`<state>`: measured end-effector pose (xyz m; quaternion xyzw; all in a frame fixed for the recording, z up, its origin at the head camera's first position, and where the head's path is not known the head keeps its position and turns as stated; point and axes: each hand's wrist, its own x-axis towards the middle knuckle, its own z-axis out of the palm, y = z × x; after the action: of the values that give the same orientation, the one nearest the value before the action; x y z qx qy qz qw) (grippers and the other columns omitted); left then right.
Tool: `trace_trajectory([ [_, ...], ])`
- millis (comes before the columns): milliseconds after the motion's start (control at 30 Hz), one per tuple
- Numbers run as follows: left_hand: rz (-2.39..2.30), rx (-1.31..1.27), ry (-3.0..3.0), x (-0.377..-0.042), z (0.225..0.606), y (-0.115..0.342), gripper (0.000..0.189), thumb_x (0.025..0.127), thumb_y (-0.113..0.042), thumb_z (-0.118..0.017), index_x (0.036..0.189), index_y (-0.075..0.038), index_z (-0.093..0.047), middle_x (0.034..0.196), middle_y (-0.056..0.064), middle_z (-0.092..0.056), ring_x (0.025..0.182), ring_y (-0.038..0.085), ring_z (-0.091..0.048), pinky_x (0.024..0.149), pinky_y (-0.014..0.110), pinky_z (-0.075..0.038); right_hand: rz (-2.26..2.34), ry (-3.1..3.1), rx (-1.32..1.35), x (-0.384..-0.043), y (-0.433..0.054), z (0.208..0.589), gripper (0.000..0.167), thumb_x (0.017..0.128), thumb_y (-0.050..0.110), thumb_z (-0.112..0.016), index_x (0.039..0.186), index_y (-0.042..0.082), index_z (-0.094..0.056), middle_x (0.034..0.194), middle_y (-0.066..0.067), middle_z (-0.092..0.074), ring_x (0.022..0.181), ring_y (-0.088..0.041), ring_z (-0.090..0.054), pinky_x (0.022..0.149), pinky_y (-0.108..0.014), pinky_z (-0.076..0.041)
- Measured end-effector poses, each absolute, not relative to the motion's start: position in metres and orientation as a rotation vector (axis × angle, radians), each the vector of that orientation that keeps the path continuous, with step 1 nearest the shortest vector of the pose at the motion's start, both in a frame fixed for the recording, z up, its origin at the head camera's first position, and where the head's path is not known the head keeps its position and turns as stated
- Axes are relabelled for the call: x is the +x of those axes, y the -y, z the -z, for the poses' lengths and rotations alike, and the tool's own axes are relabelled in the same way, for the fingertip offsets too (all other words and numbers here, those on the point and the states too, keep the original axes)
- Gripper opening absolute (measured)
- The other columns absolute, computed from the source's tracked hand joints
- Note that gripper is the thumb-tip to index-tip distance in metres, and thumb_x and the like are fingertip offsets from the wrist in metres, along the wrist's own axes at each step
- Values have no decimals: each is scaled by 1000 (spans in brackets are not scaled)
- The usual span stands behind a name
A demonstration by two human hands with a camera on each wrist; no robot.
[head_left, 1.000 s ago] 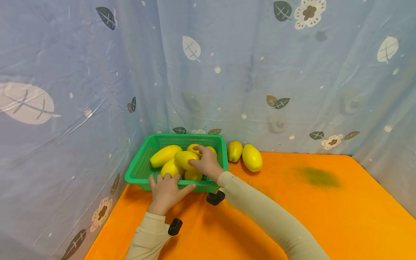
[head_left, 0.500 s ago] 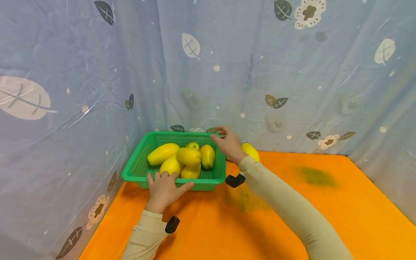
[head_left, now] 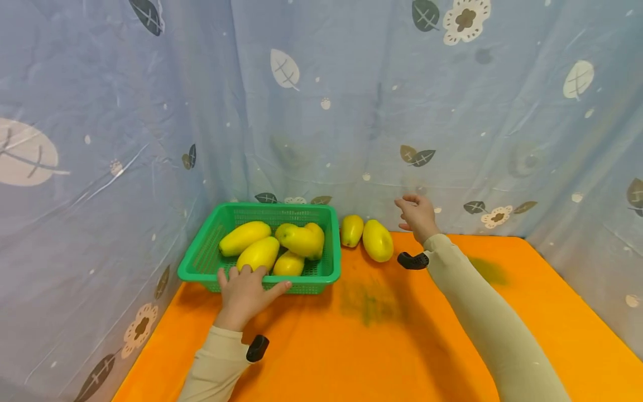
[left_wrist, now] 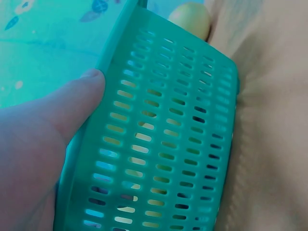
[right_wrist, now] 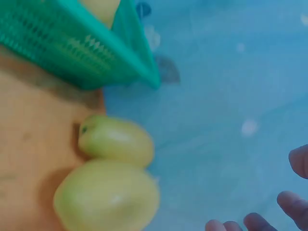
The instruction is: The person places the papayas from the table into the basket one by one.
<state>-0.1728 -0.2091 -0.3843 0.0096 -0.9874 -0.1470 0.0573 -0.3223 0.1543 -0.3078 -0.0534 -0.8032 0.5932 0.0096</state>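
Note:
A green plastic basket (head_left: pixel 321 279) with slotted walls stands on the orange-topped table, holding several smooth yellow fruits, elongated like mangoes (head_left: pixel 245 237). My left hand (head_left: pixel 243 298) grips its near rim, fingers reaching over the edge and the thumb along the outside; in the left wrist view the thumb (left_wrist: pixel 82 98) lies against the rim. Two more yellow fruits sit outside the basket: a smaller one (head_left: pixel 352 230) by its right wall and a larger one (head_left: pixel 378 241) beside that. Right of this pair my right hand (head_left: pixel 419 216) hovers with relaxed fingers, holding nothing.
A blue patterned curtain (head_left: pixel 351 128) hangs behind the table and along both sides. The orange tabletop (head_left: pixel 351 357) shows green-stained patches, one in front of the loose fruits and another at the right, partly behind the right arm.
My right hand has let go of a fruit in the basket and moved right, past the two loose fruits. That fruit has settled against its neighbour. The left hand keeps its place on the rim.

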Motion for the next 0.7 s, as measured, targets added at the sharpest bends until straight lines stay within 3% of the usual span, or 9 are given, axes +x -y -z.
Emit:
trace_trajectory([
  [433, 454, 42, 2970, -170, 389, 209, 79, 88, -72, -62, 135, -9, -66, 108, 19, -63, 111, 49, -49, 112, 76, -13, -1901, 2652, -281, -337, -163, 360, 72, 104, 38, -55, 162, 8, -24, 167, -20, -26, 148, -46, -35, 115, -56, -43],
  [700, 440, 48, 2985, -173, 385, 208, 79, 88, -72, -63, 136, -9, -65, 113, 20, -63, 118, 51, -48, 114, 77, -11, -1839, 2770, -254, -342, -158, 387, 74, 103, 39, -57, 160, 3, -28, 165, -25, -26, 142, -45, -40, 116, -54, -42],
])
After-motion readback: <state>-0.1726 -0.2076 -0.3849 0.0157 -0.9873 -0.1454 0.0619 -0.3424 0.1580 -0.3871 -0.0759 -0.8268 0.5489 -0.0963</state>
